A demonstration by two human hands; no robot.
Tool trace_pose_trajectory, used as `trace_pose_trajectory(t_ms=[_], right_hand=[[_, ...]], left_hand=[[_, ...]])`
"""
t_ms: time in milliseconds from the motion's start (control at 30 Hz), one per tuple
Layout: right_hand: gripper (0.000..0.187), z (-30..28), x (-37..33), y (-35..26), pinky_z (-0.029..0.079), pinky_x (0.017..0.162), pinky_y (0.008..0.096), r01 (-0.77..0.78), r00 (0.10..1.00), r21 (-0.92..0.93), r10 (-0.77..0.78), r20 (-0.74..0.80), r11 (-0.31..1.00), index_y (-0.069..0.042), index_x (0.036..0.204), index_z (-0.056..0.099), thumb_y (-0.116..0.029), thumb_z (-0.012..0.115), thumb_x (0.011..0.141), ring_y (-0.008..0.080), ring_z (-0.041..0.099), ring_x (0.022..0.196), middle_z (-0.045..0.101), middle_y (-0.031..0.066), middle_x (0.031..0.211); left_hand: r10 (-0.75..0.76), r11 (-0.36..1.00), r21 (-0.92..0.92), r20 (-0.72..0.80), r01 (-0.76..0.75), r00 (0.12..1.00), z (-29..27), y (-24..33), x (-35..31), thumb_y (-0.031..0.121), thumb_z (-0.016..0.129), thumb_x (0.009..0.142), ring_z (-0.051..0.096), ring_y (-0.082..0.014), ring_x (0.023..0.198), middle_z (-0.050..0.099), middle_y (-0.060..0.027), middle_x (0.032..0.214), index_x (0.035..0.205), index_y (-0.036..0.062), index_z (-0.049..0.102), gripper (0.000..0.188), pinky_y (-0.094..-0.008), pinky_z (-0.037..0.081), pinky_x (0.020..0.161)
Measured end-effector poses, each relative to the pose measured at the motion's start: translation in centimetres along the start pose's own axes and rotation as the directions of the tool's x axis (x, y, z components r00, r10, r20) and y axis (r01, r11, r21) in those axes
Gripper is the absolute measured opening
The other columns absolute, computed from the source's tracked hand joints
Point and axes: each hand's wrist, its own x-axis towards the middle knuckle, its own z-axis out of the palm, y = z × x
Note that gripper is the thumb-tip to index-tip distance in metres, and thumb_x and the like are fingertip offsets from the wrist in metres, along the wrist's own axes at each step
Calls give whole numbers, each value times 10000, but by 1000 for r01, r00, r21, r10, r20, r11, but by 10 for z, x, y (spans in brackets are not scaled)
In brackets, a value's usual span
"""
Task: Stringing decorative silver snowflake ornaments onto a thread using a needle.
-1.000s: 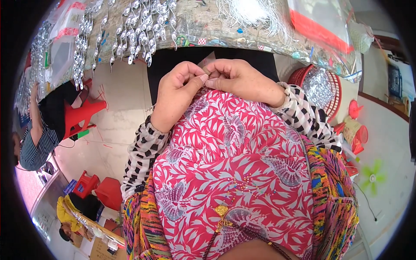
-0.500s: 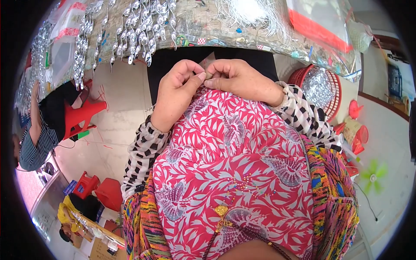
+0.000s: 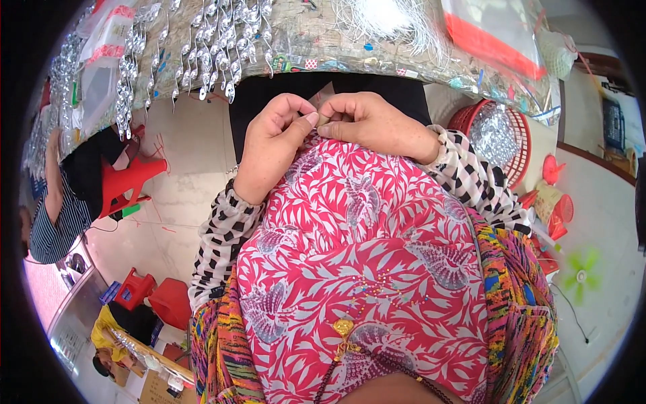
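Nothing has shifted since earlier: your left hand (image 3: 272,145) and right hand (image 3: 377,124) stay pinched together on a small piece (image 3: 324,121) over your lap. It's barely visible; loosen either pinch and it likely drops into the red patterned cloth (image 3: 363,269).

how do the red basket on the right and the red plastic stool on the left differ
The red basket is round with a latticed wall and holds a heap of shiny silvery pieces; the red plastic stool is solid-sided, with spread legs, and holds nothing visible. The basket sits by the person's right hand side, the stool off beyond the left hand. Both are red plastic on the pale floor.
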Motion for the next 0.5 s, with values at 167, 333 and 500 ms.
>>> trace_pose_trajectory(t_ms=[167,333,500], right_hand=[[85,1,-2,-2,432,714,195,-2,1000,-20,2,-4,1000,-2,949,598,-72,580,904,25,516,788,597,-33,838],[71,0,-2,-2,422,694,196,34,999,-112,-36,-18,993,-2,939,588,-57,576,895,31,500,763,584,-26,809],[59,-1,0,3,417,674,204,76,996,-127,-82,-47,989,3,907,572,-54,576,892,37,480,741,560,-20,780]], left_hand=[[-10,1000,-2,-20,10,1000,2,-1,-2,67,563,909,455,7,635,552,52,739,953,37,550,55,-159,362,567],[-2,1000,-16,-16,2,1000,0,0,-2,60,571,902,453,4,627,545,53,735,956,36,551,62,-160,359,563],[3,1000,-21,-14,-3,1000,1,1,0,57,570,902,453,3,629,546,48,741,957,31,550,64,-160,359,564]])
